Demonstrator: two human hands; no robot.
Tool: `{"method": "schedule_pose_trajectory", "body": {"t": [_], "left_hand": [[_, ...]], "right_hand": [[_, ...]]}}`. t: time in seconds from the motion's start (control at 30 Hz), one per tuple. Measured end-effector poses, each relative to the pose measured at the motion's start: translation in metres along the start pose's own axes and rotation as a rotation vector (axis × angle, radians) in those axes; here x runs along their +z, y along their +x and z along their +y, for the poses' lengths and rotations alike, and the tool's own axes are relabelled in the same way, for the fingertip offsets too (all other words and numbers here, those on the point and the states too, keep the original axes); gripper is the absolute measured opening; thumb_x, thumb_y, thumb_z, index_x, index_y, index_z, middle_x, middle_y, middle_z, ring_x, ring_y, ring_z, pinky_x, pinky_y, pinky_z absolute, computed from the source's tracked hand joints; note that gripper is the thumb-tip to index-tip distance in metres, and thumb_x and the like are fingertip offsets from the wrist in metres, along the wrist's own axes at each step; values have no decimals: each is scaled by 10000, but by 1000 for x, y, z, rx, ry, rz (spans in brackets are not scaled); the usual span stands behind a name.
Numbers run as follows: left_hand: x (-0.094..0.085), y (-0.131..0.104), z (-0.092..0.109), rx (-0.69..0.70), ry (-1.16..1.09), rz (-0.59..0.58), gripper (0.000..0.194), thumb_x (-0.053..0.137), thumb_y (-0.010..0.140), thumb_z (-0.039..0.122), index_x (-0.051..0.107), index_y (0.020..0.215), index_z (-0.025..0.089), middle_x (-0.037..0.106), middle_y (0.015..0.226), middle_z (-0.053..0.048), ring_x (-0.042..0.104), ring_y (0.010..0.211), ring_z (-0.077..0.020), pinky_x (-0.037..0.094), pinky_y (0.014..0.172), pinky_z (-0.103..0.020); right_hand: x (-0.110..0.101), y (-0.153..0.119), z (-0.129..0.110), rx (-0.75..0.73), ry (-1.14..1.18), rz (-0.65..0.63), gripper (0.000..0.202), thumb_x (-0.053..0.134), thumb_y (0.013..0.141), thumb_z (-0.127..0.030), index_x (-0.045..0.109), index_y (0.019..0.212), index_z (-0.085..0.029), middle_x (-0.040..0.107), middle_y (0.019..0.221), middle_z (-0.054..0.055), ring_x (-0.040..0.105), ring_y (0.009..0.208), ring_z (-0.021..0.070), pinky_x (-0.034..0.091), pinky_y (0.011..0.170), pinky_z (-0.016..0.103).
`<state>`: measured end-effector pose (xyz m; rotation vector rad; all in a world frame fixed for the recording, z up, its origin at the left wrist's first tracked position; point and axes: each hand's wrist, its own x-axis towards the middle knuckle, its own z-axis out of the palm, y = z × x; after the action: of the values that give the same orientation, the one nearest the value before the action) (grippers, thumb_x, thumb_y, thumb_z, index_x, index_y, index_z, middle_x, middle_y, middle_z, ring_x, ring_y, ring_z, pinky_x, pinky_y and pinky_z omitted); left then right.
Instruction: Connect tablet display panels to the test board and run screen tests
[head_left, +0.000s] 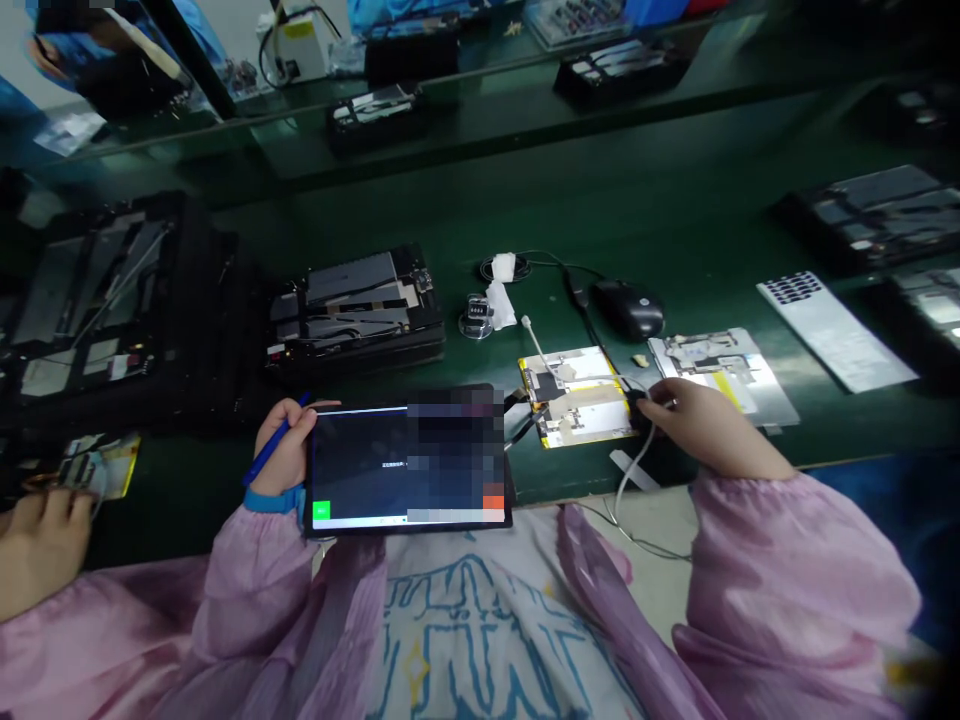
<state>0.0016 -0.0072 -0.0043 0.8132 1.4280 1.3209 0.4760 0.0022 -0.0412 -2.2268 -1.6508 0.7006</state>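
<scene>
White cable (632, 467) touches right hand (701, 422); left hand (282, 448) grips screen (360, 468).

Sleeves (795, 570), pink; wristband (276, 501) and pen (276, 440), blue; bench (442, 220), dark green; mouse (628, 307), black; white shirt (480, 640) bears blue line patterning and yellow star-like marks.

An electronics workshop: opened device parts (577, 398) cover a green bench (450, 215).
</scene>
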Motion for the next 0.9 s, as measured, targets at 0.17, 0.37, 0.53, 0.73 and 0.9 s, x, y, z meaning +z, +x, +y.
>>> {"method": "schedule_pose_trajectory", "body": {"t": [0.17, 0.37, 0.53, 0.73, 0.9], "left_hand": [[-1, 0, -1, 6, 8, -5, 473, 778, 595, 272, 312, 641, 206, 736, 791, -50, 678, 657, -222, 531, 594, -314], [-1, -1, -2, 22, 14, -6, 474, 774, 611, 269, 305, 644, 206, 741, 787, -54, 678, 659, -217, 531, 614, -320], [0, -1, -1, 20, 12, -10, 465, 773, 618, 266, 313, 637, 200, 745, 789, -48, 678, 662, -202, 522, 636, -307], [3, -2, 1, 18, 9, 1, 472, 785, 595, 271, 320, 633, 198, 748, 784, -41, 671, 638, -194, 514, 613, -294], [3, -2, 2, 27, 14, 5, 483, 790, 581, 270, 315, 630, 201, 745, 781, -38, 684, 684, -214, 535, 654, -324]], "right_hand": [[-1, -3, -1, -87, 353, -119, 306, 580, 768, -508, 482, 753, -219, 574, 608, 0, 541, 502, 158, 447, 502, 307], [6, -24, -18, -217, -86, 436, 217, 578, 807, -340, 545, 955, -185, 588, 1000, 184, 572, 938, 333, 466, 745, 465], [24, -41, -27, -283, -330, 325, 216, 504, 869, -346, 585, 778, -167, 536, 748, 99, 523, 707, 243, 424, 651, 367], [30, -34, -22, -170, -228, 278, 170, 512, 859, -315, 577, 811, -167, 572, 775, 131, 530, 717, 248, 392, 632, 347], [25, -30, -18, -139, -216, 289, 188, 498, 866, -309, 588, 872, -144, 566, 750, 136, 530, 704, 257, 378, 617, 351]]}}
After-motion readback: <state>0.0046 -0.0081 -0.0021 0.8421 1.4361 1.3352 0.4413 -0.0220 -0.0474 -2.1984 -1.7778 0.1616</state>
